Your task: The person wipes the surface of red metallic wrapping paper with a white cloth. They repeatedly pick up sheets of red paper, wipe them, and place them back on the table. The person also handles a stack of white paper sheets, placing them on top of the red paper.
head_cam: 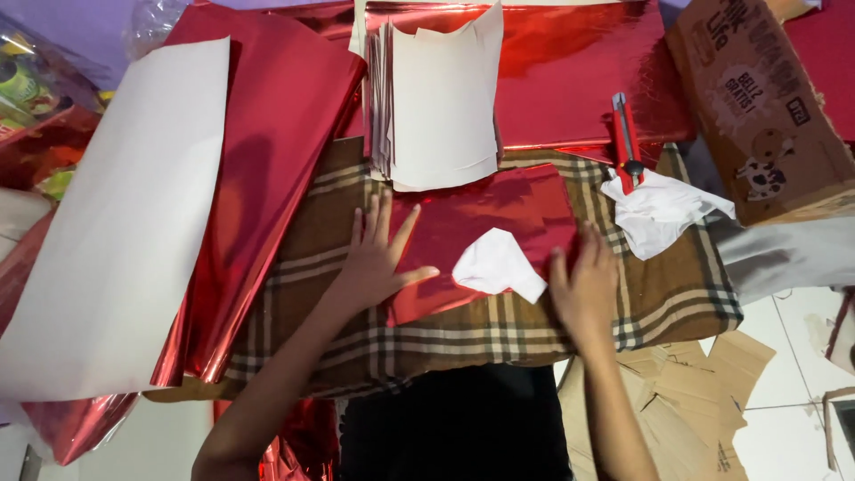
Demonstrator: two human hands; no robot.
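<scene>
— From above the hands, what's on that plaid cloth (659, 298)?

— It's a woven brown blanket with cream and dark stripes, soft-looking. In the middle of it lies a red foil sheet (481, 223), glossy and roughly rectangular, with a white paper piece (497, 264) on its near edge, curled and irregular.

— And the hands?

— The left hand (378, 258) lies flat, fingers spread wide, palm pressing the foil sheet's left edge where it meets the cloth. It holds nothing, only presses. The right hand (583, 285) rests at the foil sheet's right corner, fingers bent down onto the edge; whether it pinches the foil I cannot tell.

— What surrounds the cloth?

— At its far edge, a stack of white cut sheets (441, 98), matte, with notched tops. Beyond those, a big shiny red foil roll-out (570, 62). On the cloth's far right corner, a crumpled white paper (663, 209) with a red utility knife (625, 142) touching it. Right of that, a brown cardboard box (757, 98). Left of the cloth, a long sheet, white side up (125, 223), lying over red foil. Below its right corner, cardboard scraps (695, 383).
</scene>
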